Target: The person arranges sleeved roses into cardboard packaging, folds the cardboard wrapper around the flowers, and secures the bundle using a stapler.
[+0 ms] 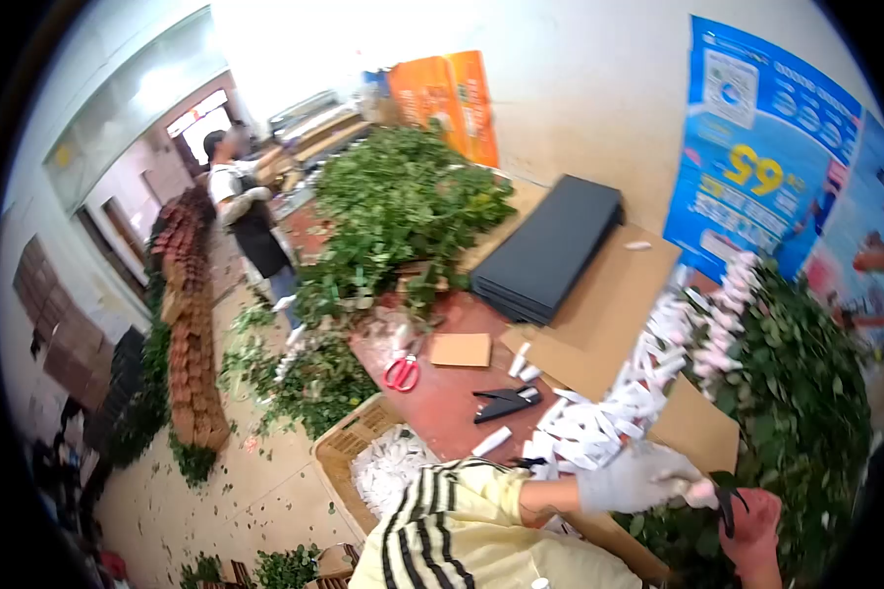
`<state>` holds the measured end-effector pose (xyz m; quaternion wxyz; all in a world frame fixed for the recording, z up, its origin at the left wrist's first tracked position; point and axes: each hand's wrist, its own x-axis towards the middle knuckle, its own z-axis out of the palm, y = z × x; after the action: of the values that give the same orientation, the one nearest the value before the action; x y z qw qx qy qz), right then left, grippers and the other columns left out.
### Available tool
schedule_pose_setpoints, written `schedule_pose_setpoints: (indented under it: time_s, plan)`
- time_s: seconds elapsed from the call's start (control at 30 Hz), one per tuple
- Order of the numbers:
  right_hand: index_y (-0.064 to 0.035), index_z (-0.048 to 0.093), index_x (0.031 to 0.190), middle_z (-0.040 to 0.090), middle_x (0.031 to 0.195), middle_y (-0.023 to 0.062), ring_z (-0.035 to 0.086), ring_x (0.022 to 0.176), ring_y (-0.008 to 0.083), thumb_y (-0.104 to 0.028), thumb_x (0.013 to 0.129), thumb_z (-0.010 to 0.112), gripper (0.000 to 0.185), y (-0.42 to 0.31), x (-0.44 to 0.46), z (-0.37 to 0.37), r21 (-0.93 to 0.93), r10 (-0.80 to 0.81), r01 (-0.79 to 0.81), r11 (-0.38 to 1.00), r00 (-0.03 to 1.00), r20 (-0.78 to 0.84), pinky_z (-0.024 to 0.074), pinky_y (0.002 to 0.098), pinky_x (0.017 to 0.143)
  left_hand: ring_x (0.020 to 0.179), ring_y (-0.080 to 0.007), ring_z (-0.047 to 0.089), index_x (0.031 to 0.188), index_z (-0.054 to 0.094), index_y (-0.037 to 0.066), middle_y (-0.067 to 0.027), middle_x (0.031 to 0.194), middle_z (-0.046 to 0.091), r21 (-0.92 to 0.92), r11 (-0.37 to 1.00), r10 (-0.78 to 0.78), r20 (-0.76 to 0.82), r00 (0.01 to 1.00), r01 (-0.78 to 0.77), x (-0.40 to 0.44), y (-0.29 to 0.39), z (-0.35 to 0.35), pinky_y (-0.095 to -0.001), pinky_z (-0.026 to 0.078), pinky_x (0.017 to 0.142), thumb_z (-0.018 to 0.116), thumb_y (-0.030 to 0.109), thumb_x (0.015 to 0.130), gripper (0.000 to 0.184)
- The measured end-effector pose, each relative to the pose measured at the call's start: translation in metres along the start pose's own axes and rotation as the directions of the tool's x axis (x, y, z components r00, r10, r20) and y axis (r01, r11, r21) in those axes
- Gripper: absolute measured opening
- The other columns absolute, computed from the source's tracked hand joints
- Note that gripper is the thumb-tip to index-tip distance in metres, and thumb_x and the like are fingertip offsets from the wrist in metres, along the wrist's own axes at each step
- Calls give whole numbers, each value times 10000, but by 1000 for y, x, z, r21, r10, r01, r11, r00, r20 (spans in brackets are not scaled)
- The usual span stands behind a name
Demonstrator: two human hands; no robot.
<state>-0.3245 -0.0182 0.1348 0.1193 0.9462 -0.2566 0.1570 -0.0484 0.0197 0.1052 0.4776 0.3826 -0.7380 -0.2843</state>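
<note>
My left hand (643, 478), in a pale glove, reaches right with its fingers closed around a small pinkish-white flower bud (701, 494). Close beside it, my right hand (753, 522) is closed on a black hand tool (729, 505) with curved arms; its exact kind is hard to make out. The tool's tip is right at the bud. Below and left of my gloved hand lies a heap of white sleeves (584, 432). Leafy green stems (796, 412) fill the right side, and pink blooms in white sleeves (735, 314) lie along their edge.
On the red table (442, 412) are a black stapler (506, 402), red-handled scissors (403, 371), cardboard (599, 314) and stacked dark boards (550, 245). A crate (339, 442) holds white pieces. Greenery (393, 196) piles up behind. Another person (250, 211) stands at the far left.
</note>
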Motion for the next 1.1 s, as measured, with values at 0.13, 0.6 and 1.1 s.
schedule_pose_setpoints:
  time_s: [0.13, 0.6, 1.1]
  plan:
    - [-143, 605, 981, 581, 1016, 36, 539, 935, 245, -192, 594, 710, 405, -6, 7, -4, 4, -13, 13, 1000, 999, 51, 421, 402, 787, 730, -171, 630, 1038, 659, 107, -55, 841, 661, -129, 991, -30, -19, 999, 27, -9, 5, -5, -291, 498, 654, 575, 214, 874, 214]
    - [-79, 563, 1030, 563, 1071, 79, 554, 913, 279, -159, 599, 710, 462, 6, -17, 5, -2, 228, -231, 973, 961, -154, 462, 403, 777, 714, -207, 638, 1347, 369, 2, -136, 927, 633, 90, 912, -408, 75, 910, 401, -4, -24, -30, -356, 508, 654, 722, 169, 738, 724]
    - [-56, 550, 1073, 551, 1118, 117, 565, 902, 312, -185, 539, 735, 580, -16, -29, 9, 118, 269, -247, 962, 931, -246, 476, 431, 759, 583, -261, 573, 1143, 582, 72, -88, 654, 567, -70, 969, 247, 213, 945, -237, 60, 35, 41, -345, 434, 540, 688, 203, 743, 434]
